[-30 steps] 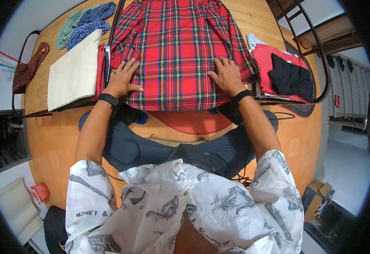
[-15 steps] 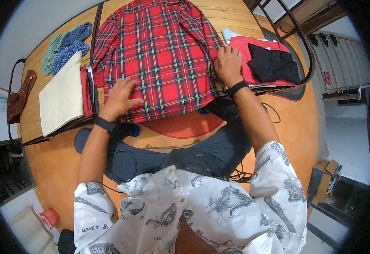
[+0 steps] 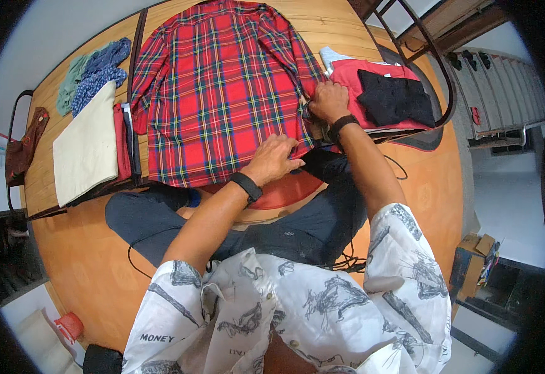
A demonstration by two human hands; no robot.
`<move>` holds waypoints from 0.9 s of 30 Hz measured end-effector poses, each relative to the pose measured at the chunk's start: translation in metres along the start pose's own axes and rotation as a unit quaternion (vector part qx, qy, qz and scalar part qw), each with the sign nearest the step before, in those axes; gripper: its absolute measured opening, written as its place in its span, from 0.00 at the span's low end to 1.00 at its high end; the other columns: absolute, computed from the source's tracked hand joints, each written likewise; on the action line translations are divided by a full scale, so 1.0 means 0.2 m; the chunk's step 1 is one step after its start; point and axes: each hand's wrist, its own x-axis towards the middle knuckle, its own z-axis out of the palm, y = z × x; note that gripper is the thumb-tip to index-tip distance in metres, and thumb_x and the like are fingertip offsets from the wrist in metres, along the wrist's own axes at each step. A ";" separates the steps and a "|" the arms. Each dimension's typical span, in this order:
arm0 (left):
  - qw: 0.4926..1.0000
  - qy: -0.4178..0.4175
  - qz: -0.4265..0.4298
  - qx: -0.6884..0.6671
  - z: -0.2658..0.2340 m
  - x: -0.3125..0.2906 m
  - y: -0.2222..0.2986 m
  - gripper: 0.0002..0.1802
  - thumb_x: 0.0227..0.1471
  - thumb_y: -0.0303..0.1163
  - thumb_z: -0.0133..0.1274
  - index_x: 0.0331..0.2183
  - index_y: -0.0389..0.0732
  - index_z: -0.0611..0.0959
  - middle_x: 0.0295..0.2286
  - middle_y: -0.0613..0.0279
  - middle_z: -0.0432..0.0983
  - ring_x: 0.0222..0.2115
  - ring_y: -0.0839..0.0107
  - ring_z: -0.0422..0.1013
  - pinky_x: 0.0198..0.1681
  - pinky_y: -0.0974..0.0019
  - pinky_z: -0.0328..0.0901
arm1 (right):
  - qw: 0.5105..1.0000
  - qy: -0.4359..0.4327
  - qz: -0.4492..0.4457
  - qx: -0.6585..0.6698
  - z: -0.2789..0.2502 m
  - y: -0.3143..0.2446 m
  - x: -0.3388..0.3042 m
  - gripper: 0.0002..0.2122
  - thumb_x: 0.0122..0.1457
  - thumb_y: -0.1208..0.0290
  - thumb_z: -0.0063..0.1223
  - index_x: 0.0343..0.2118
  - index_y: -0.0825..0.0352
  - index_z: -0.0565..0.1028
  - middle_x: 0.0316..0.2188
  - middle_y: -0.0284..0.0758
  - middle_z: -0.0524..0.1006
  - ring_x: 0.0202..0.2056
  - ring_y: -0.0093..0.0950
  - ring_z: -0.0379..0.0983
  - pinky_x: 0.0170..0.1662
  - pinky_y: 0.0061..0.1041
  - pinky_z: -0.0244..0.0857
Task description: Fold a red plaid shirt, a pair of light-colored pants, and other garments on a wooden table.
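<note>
A red plaid long-sleeved shirt (image 3: pixel 222 93) lies spread flat on the wooden table, its hem toward me. My left hand (image 3: pixel 271 159) rests at the right part of the hem, thumb and fingers apart, touching the cloth. At the shirt's right edge, by the end of the sleeve, my right hand (image 3: pixel 330 101) has its fingers closed on the plaid fabric. Part of that grip is hidden behind the hand itself. Close to the right hand sits a stack of folded red cloth (image 3: pixel 347 75) with a folded black garment (image 3: pixel 394 96) on top.
Left of the shirt stand a cream folded cloth (image 3: pixel 85 146) and crumpled blue and green garments (image 3: pixel 98 71). A brown cloth (image 3: pixel 26 143) hangs at the table's left end. Dark metal rails (image 3: pixel 444 68) rise at the right. Cables (image 3: pixel 350 258) lie near my crossed legs.
My left hand has moved right along the hem, from the shirt's left part to its right part. The right hand stays at the right edge and the fabric under it has shifted slightly.
</note>
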 end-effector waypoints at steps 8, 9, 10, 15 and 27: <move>0.970 0.004 -0.077 -0.230 -0.07 0.13 -0.05 0.27 0.51 0.45 0.64 0.45 0.35 0.78 0.38 0.54 0.78 0.41 0.61 0.73 0.47 0.59 0.67 | 0.964 -0.012 0.057 0.260 -0.02 0.10 0.09 0.12 0.49 0.65 0.60 0.34 0.66 0.80 0.30 0.46 0.81 0.37 0.45 0.80 0.41 0.43 0.72; 0.931 0.014 -0.108 -0.349 -0.09 0.16 -0.05 0.27 0.52 0.45 0.64 0.46 0.35 0.77 0.37 0.56 0.78 0.40 0.67 0.73 0.46 0.62 0.68 | 0.943 -0.009 0.072 0.324 -0.04 0.12 0.11 0.11 0.50 0.66 0.60 0.34 0.66 0.80 0.28 0.45 0.81 0.35 0.42 0.80 0.39 0.40 0.72; 0.930 0.014 -0.109 -0.350 -0.10 0.20 -0.05 0.27 0.52 0.45 0.64 0.46 0.35 0.77 0.37 0.56 0.78 0.40 0.67 0.73 0.46 0.62 0.68 | 0.918 -0.005 0.085 0.387 -0.06 0.12 0.12 0.10 0.51 0.67 0.60 0.33 0.67 0.80 0.26 0.43 0.81 0.33 0.39 0.80 0.38 0.37 0.72; 0.842 0.159 -0.186 -0.480 -0.05 0.45 -0.12 0.38 0.52 0.44 0.65 0.55 0.33 0.68 0.48 0.53 0.72 0.42 0.71 0.71 0.44 0.66 0.69 | 0.805 -0.056 0.127 0.576 -0.11 0.11 0.14 0.10 0.55 0.68 0.60 0.34 0.70 0.80 0.28 0.36 0.81 0.31 0.24 0.76 0.37 0.29 0.70; 0.988 0.153 -0.014 0.022 0.08 0.45 -0.04 0.41 0.41 0.32 0.64 0.57 0.36 0.69 0.54 0.42 0.64 0.55 0.43 0.60 0.59 0.51 0.59 | 0.987 -0.025 0.026 0.159 -0.09 0.03 -0.27 0.20 0.50 0.69 0.60 0.44 0.71 0.67 0.43 0.52 0.71 0.37 0.53 0.77 0.39 0.47 0.74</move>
